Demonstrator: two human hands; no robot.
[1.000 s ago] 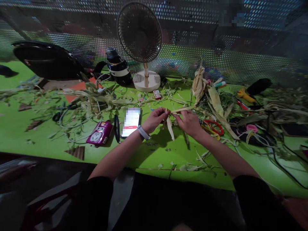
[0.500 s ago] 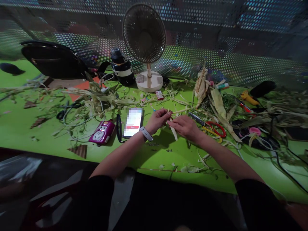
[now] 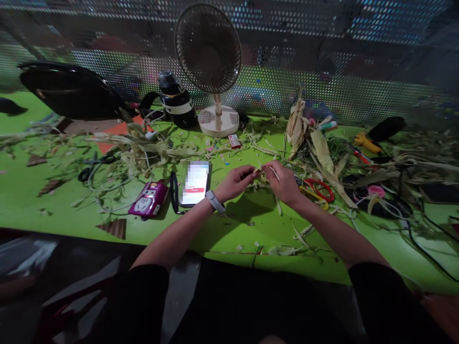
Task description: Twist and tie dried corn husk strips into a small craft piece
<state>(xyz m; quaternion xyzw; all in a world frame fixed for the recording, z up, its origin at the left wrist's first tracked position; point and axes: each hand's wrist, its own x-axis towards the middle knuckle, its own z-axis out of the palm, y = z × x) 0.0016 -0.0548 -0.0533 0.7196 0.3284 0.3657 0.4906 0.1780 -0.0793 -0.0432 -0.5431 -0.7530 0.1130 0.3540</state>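
Near the middle of the green table, my left hand (image 3: 236, 182), with a pale watch on its wrist, pinches a small piece of pale husk (image 3: 258, 168). My right hand (image 3: 283, 181) is closed at the other side of the same piece, its fingertips almost meeting those of the left. The piece is small and partly hidden by the fingers. Just right of my right hand lie red-handled scissors (image 3: 322, 190) and a yellow-handled tool (image 3: 311, 193). A lit phone (image 3: 195, 184) lies left of my left hand.
A fan (image 3: 218, 120) and a dark bottle (image 3: 178, 107) stand at the back. A purple power socket (image 3: 148, 199) sits left of the phone. Dried husks (image 3: 324, 153) and scraps cover much of the table. A black bag (image 3: 71, 93) is at the back left.
My right hand has lifted and turned upward at the fingertips. The strip that hung below the fingers and the pale stalk beside them no longer show as before. The view has shifted slightly.
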